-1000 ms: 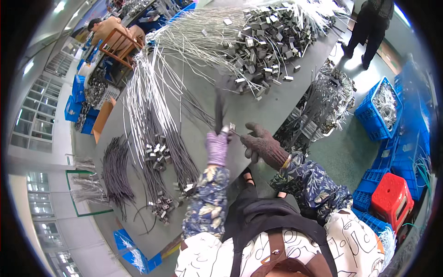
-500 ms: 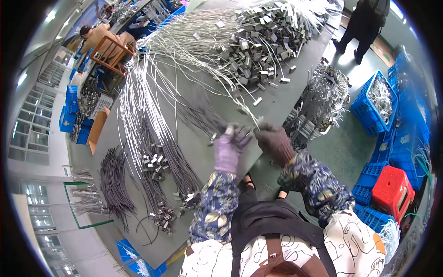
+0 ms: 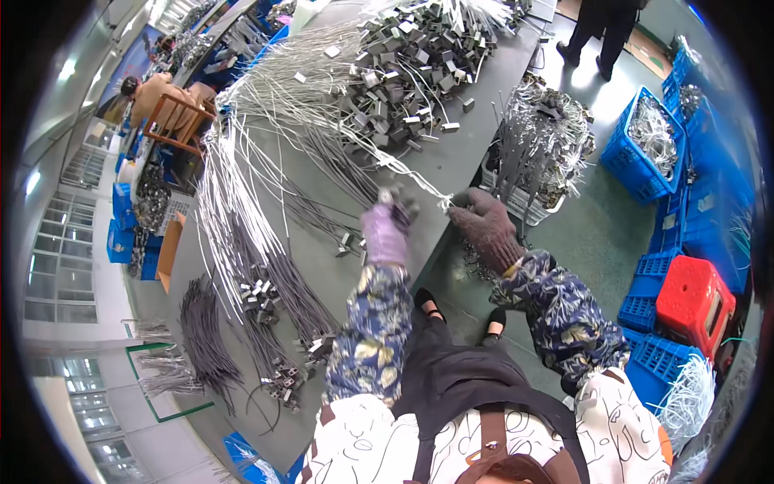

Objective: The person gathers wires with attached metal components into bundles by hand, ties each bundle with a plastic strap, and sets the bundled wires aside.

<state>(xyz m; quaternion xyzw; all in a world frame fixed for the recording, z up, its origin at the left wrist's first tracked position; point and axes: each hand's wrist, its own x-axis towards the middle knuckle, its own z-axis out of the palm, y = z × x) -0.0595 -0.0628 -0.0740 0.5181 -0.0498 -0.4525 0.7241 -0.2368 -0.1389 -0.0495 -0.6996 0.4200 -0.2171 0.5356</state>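
Note:
My left hand [image 3: 389, 224], in a purple glove, is closed at the end of a bundle of dark grey wires [image 3: 343, 164] on the grey table; blur hides its exact grip. My right hand [image 3: 485, 227], in a brown glove, pinches the ends of a twisted strand of white wires [image 3: 407, 172] at the table's right edge. This strand runs back toward the far pile. Between the hands and the left edge lie long white wires [image 3: 234, 206] with dark grey lower parts and small metal blocks [image 3: 260, 294]. A few similar blocks [image 3: 348, 242] lie beside my left forearm.
A heap of grey metal blocks [image 3: 411, 77] covers the table's far part. To its right stand a white crate [image 3: 536, 211] of wire coils and a blue basket [image 3: 633, 165]. A red stool [image 3: 689, 302] is at the right. One person [image 3: 601, 32] stands beyond; another [image 3: 165, 101] sits far left.
The view has shifted, and my hands have moved apart. The dark wires near my left hand, blurred before, now lie straighter toward it. The white strand stays at my right fingers.

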